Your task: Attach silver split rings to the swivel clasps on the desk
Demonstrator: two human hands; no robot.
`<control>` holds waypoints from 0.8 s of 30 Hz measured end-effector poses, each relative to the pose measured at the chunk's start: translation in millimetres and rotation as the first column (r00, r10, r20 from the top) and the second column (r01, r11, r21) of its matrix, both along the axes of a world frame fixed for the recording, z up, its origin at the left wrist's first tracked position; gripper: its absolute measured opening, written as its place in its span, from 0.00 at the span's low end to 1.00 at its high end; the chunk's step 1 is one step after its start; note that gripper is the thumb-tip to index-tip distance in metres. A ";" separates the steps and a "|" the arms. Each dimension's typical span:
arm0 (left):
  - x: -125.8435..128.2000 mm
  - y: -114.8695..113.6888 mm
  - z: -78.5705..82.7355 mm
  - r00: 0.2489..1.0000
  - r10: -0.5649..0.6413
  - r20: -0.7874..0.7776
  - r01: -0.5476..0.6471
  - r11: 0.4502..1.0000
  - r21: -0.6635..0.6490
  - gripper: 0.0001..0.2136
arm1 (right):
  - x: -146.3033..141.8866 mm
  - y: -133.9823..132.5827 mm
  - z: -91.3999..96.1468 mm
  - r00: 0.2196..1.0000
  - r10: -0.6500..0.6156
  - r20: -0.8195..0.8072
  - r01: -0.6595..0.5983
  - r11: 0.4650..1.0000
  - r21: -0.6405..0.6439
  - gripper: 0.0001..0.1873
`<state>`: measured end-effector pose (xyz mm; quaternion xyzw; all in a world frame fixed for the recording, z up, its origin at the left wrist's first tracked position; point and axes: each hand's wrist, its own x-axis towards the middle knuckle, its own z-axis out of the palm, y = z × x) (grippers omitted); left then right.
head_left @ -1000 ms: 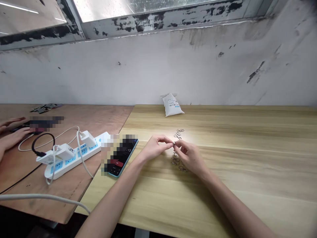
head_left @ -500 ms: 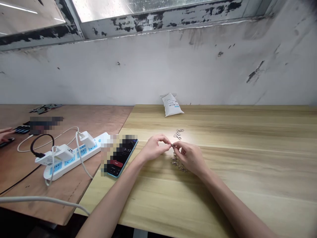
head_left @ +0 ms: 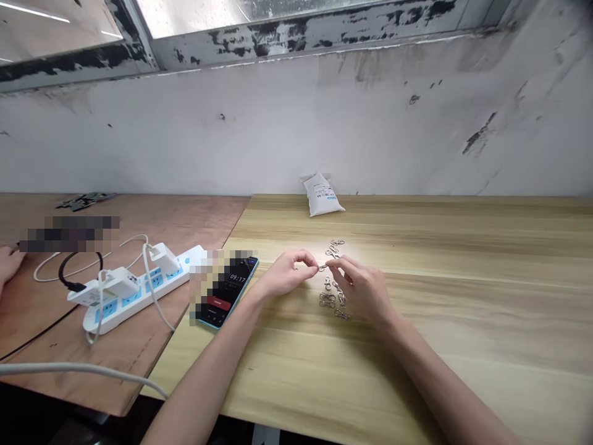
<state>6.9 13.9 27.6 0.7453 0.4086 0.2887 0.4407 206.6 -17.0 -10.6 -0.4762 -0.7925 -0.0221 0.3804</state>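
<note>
Pinch at a small metal piece (head_left: 322, 267), loose clasps close by

Light, steady fingertip work suits this step, in my judgement: a small metal piece like this would likely slip if squeezed at its very edge, so a firm grip from one side with fine adjustment from the other seems best. Both wrists do well kept low over the surface (head_left: 463, 296), so that a dropped part falls only a little way.

Taking the piece as the clock's centre, the left hand (head_left: 291, 272) is at 9 o'clock, thumb and forefinger pinching its near end. The right hand (head_left: 365, 287) is between 3 and 4 o'clock, fingers bent, forefinger tip at the other end; whether its thumb also grips is too small to tell.

Below, from 5 to 6 o'clock, lie several loose metal clasps (head_left: 327, 300), the rightmost just beside the right hand. A smaller cluster of clasps (head_left: 332, 251) sits at 1 o'clock. Care is wise here, since the right hand could nudge either group. The phone (head_left: 229, 293) lies between 8 and 9 o'clock, past the left hand.
</note>
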 end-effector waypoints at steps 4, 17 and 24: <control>0.5 -2.0 3.5 1.000 -0.007 -0.017 0.007 1.000 0.026 0.08 | -0.1 1.0 0.6 1.000 -0.010 0.027 0.009 0.999 0.037 0.13; 2.0 -5.4 3.2 0.993 -0.109 0.047 0.108 0.994 0.037 0.06 | 0.0 -2.2 7.3 0.963 0.074 -0.260 -0.130 0.970 -0.206 0.09; 2.1 -4.9 3.2 0.997 -0.077 0.012 0.076 0.996 0.050 0.07 | 1.8 2.0 11.8 0.842 0.186 -0.507 -0.440 0.781 -0.443 0.15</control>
